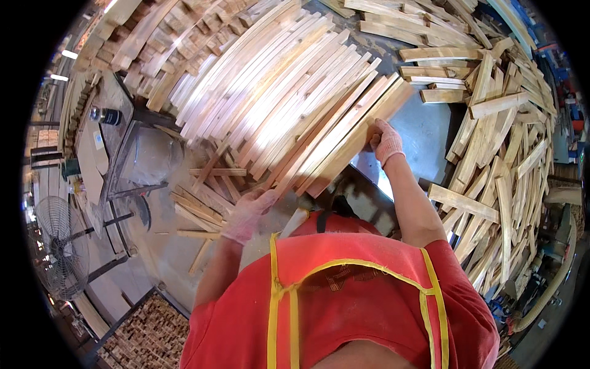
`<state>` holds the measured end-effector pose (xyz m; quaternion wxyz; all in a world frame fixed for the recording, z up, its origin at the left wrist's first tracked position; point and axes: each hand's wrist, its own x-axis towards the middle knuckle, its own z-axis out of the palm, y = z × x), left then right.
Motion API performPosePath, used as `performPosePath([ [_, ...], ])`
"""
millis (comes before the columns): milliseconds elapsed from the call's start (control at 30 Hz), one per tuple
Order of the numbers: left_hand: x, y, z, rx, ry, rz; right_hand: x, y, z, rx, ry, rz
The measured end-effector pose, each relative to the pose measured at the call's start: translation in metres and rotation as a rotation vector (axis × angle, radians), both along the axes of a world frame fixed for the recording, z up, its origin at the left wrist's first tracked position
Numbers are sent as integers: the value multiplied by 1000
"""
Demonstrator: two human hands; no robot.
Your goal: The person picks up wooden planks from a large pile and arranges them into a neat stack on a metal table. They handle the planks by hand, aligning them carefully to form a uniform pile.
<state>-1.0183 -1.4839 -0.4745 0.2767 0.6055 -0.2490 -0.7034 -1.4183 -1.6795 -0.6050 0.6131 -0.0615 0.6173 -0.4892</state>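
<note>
Several long wooden strips (270, 80) lie side by side in a wide row in front of me, slanting from lower left to upper right. My right hand (387, 142), in a pale glove, grips the outer side of the nearest wooden board (359, 140) toward its far right end. At the lower left ends of the strips is my left hand (251, 214), gloved too, with its fingers curled at the end of the nearest boards. Its fingertips are partly hidden against the wood.
A grey metal table surface (424, 132) shows right of the row. Piles of loose wood pieces (491, 141) lie further right. On the left are a fan (58, 246), a dark cylindrical container (106, 115) and scattered offcuts (196, 209). A bin of small blocks (147, 332) stands lower left.
</note>
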Motion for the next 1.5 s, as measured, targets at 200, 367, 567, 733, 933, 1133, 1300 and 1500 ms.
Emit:
performPosePath([
  [200, -48, -98, 55, -224, -124, -599, 15, -4, 19, -136, 106, 163],
  [367, -84, -119, 71, -280, -575, -698, 16, -21, 8, -106, 423, -26],
  [567, -58, -141, 32, -445, -1274, -793, 13, -43, 28, -14, -60, 15],
  [733, -137, -142, -14, -1223, -1468, -668, -7, -31, 36, -90, -184, 130],
  [933, -199, -138, -58, -1123, -1264, -826, -21, -56, 85, -348, 74, 645],
  [1133, -214, -153, -40, -965, -1278, -909, -56, -181, 73, -487, 1562, 813],
  [1300, -198, -152, -46, -931, -1393, -681, -48, -193, 101, -209, 1263, 890],
  [1500, -184, -165, -38, -998, -1463, -750, -50, -107, 142, -679, 344, 418],
])
